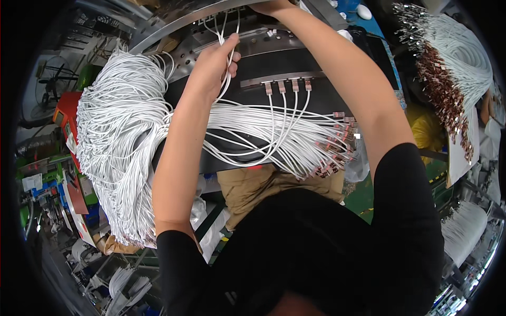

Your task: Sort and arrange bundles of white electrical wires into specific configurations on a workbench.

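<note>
A: Fix a landmark first.
B: The metal strip (253, 82) on the dark board. Four plugs (282, 88) sit along its right half, their leads trailing back toward the body.

A: Left hand?
B: Left hand (212, 64) is just left of the strip and a little beyond it. Thumb and fingers are closed round a few white cables (225, 88), which run on past the fist, away from the body.

A: Right hand?
B: Right hand (268, 6) is far beyond the strip, cut off by the upper edge. Can't tell what its fingers are doing; poor view there.

A: Main risk?
B: Tangling, I'd judge. The four leads cross over the cable bundle (247, 120), nearer the body than the strip. A sharp pull on the held cables could snag one and tug a plug loose.

A: Anything else?
B: Mix-ups. Loose plugs (334, 147) lie fanned out, right of the strip and nearer the body; with cables this alike, the wrong one could easily be picked. Also weight: the big cable heap (118, 105), well left of the strip, might slide and drag the bundle with it
</note>
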Motion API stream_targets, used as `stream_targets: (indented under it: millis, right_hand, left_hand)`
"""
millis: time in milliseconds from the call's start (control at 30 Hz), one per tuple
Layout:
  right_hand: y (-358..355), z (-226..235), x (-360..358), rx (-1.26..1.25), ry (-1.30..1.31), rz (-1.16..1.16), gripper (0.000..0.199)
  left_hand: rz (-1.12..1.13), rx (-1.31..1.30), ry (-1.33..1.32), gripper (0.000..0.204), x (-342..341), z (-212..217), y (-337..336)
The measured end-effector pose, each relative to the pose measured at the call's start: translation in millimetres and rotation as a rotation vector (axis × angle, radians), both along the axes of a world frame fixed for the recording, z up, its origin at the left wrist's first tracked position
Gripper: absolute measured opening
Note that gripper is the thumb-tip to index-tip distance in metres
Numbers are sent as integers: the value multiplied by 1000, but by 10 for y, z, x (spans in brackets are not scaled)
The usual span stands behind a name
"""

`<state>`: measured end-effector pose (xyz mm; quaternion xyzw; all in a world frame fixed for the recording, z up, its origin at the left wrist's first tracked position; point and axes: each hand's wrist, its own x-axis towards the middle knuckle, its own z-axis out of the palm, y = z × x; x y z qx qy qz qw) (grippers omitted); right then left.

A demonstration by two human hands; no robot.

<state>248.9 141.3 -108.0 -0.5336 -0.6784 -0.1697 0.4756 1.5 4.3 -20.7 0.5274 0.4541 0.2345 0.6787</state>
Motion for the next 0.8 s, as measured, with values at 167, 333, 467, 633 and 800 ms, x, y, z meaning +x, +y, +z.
stream_targets:
  millis: [167, 333, 467, 633, 800]
  right_hand:
    - [136, 86, -557, -346, 171, 284, 26]
    - [29, 133, -474, -272, 224, 219, 30]
    - [-373, 31, -555, -245, 256, 304, 33]
    - [-1681, 351, -531, -456, -116, 51, 32]
    - [-2330, 453, -223, -485, -65, 193, 26]
  left_hand:
    - [117, 32, 41, 40, -648, 77, -333]
    - [54, 827, -121, 29, -2118, 1135, -339]
    - [695, 1182, 550, 49, -2932, 1034, -56]
    - [689, 920, 999, 54, -2650, 313, -408]
    - [-262, 1410, 422, 22, -808, -215, -1520]
